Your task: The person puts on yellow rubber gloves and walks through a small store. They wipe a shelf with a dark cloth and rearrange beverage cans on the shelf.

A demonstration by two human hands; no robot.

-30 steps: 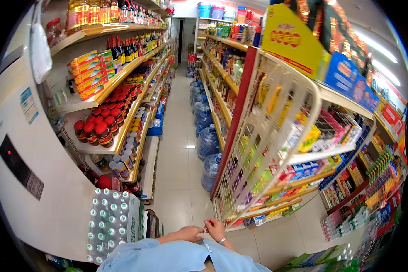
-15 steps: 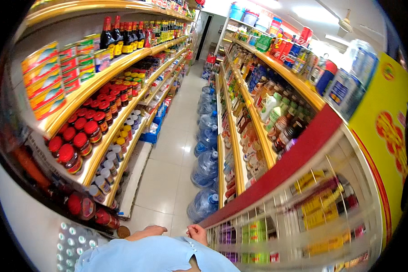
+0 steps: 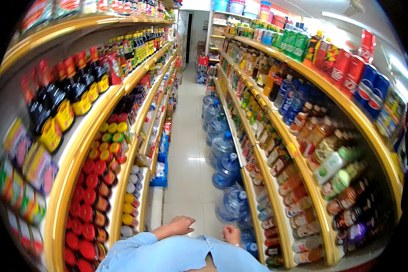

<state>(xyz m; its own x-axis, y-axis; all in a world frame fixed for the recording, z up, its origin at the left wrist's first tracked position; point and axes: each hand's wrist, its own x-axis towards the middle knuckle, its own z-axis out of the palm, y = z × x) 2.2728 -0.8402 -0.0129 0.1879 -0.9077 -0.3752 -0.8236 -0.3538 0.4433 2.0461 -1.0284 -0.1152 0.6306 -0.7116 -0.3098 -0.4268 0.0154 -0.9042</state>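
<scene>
My left hand (image 3: 179, 225) is held in front of me at the bottom of the view, its fingers loosely stretched and nothing in it. To its right, my right hand (image 3: 231, 235) has its fingers curled in, with nothing seen in it. Neither hand touches a shelf. Large blue water bottles (image 3: 227, 166) stand in a row on the floor, the closest ones beyond and beside my right hand. On the left shelves are red-lidded jars (image 3: 89, 196) and, above them, dark sauce bottles (image 3: 65, 97) with red tops.
A tiled aisle floor (image 3: 186, 181) runs between shelves to a dark doorway (image 3: 189, 36). Drink bottles (image 3: 299, 177) fill the right shelves, with red cans (image 3: 344, 72) on top. A blue crate (image 3: 160, 170) sits low on the left. Stacked goods (image 3: 202, 68) stand at the far end.
I have moved forward into the aisle; shelves on both sides are closer. The yellow panel and wire rack at right have mostly left the view. Both hands stay low in front of me.
</scene>
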